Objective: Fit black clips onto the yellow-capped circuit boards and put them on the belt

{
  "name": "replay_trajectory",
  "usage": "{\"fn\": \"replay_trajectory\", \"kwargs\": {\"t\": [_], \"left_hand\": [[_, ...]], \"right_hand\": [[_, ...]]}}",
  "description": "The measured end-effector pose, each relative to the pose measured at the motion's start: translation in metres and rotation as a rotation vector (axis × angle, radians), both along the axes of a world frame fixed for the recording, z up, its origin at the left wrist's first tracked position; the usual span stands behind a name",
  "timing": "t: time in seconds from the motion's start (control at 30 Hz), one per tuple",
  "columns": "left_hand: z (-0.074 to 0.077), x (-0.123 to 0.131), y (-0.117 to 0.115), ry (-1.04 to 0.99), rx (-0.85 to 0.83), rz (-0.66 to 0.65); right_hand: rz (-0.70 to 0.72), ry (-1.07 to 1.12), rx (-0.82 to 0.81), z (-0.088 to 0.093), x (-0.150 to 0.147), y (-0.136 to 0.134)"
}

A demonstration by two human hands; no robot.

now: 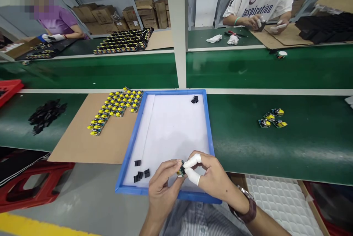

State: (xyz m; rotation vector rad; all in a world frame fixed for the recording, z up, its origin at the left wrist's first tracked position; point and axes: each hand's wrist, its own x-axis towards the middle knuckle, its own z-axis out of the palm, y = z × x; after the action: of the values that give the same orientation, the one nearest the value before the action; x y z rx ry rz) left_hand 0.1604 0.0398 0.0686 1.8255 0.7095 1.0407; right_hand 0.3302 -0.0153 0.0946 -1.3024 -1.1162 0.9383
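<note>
A small circuit board [181, 170] with a bit of yellow on it sits between my two hands, above the near edge of a blue-rimmed white tray [176, 129]. My left hand [164, 182] pinches the board from the left. From the right, my right hand [209, 173], with white covers on thumb and forefinger, closes its fingertips on the same board. Fingers hide much of it. Several small black plastic pieces [140, 174] lie in the tray's near left corner, and a few more black pieces [195, 99] lie in its far right corner.
Boards with yellow parts [117, 104] stand in rows on cardboard [79, 138] at left. Beyond is a heap of black pieces [47, 115]. Several boards [272, 118] rest on the green belt [248, 147] at right. Two people work across the line. A red stool [33, 184] stands lower left.
</note>
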Motion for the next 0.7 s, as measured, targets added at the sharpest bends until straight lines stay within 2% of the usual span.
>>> {"fn": "replay_trajectory", "kwargs": {"t": [0.2, 0.37, 0.47, 0.53, 0.6, 0.7], "left_hand": [[-0.005, 0.001, -0.001, 0.020, 0.031, 0.005], [-0.005, 0.001, -0.001, 0.030, 0.036, 0.012], [-0.005, 0.002, -0.001, 0.058, 0.083, 0.007], [-0.005, 0.002, -0.001, 0.074, 0.093, 0.001], [-0.005, 0.003, 0.000, 0.098, 0.065, 0.004], [-0.004, 0.002, 0.002, 0.150, -0.006, 0.006]], "right_hand": [[-0.079, -0.044, 0.004, -0.004, -0.004, 0.000], [-0.032, 0.056, -0.041, -0.007, -0.004, 0.000], [-0.077, 0.000, -0.033, -0.007, -0.003, 0.001], [-0.053, 0.018, -0.031, -0.007, -0.003, 0.002], [-0.032, 0.071, -0.048, -0.009, -0.003, 0.003], [-0.075, 0.122, -0.103, -0.016, -0.005, 0.004]]}}
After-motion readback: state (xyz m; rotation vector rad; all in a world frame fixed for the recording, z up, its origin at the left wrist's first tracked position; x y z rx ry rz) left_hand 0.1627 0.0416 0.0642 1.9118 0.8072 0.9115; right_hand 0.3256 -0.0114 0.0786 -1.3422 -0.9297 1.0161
